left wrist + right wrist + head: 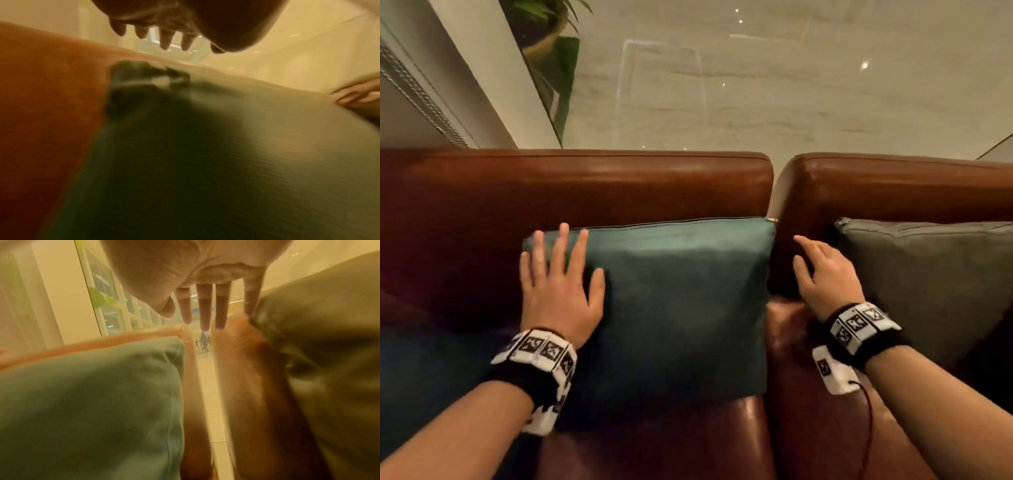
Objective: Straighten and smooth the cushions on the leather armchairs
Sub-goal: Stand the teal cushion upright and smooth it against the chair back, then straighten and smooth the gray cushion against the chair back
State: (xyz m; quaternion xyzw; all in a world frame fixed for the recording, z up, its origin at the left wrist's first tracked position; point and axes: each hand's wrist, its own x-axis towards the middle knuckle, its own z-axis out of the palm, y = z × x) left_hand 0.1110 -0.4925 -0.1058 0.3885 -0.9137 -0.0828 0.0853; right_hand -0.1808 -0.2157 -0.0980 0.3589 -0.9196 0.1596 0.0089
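Leaning upright against the back of the left armchair (585, 178), the teal cushion (681, 294) looks soft and light, best taken by its side edges; left hand (558, 284) lies flat on it, fingers spread, right hand (825, 274) open beside the grey cushion (935, 281)

Right hand (205, 280) fingers straight, teal cushion (92, 402) left, olive cushion (329, 337) right

2 brown leather armchairs side by side: left armchair (585, 181) w/ teal cushion (681, 301) vs backrest; right armchair (893, 185) w/ grey-green cushion (935, 274).
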